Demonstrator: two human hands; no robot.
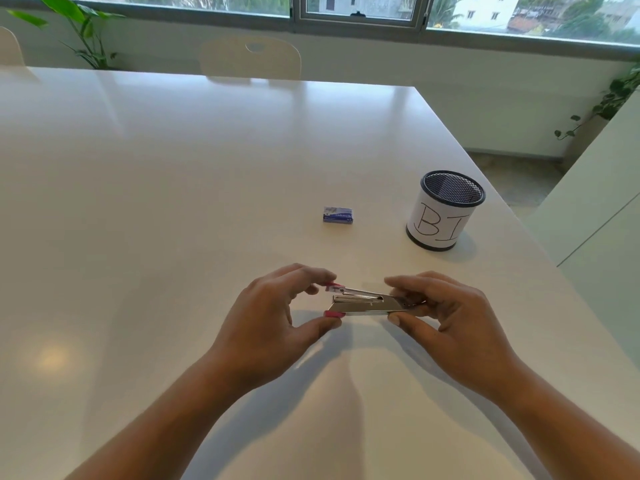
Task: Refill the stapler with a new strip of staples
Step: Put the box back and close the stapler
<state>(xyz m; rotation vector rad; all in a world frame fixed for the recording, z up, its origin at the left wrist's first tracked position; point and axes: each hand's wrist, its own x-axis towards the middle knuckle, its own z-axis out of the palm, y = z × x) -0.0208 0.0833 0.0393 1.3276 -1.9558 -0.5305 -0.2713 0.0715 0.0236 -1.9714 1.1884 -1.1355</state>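
Two bare hands are held over the near middle of a white table (173, 202), and a small metal stapler (370, 304) is gripped between them just above the surface. The stapler is laid lengthwise from left to right, its chrome body showing a long slot along the top, with pink plastic visible at its left end. The left hand (273, 317) is closed in a pinch on that left end: the thumb is pressed against the near lower edge and the fingertips are curled over the far upper edge. The right hand (446, 317) is closed in a like pinch on the right end, the thumb set under the near side and the fingers bent over the far side. Whether the magazine is fully opened cannot be told from this view.

A small blue box of staples (338, 215) is seen lying flat on the table beyond the hands, well apart from the stapler. To the right of the box, a black mesh cup (445, 211) is stood upright, wrapped in white paper on which the letters "BI" are written. A pale chair (250, 58) is pushed in at the far edge of the table, and green plants (79, 29) are placed by the window (360, 8).
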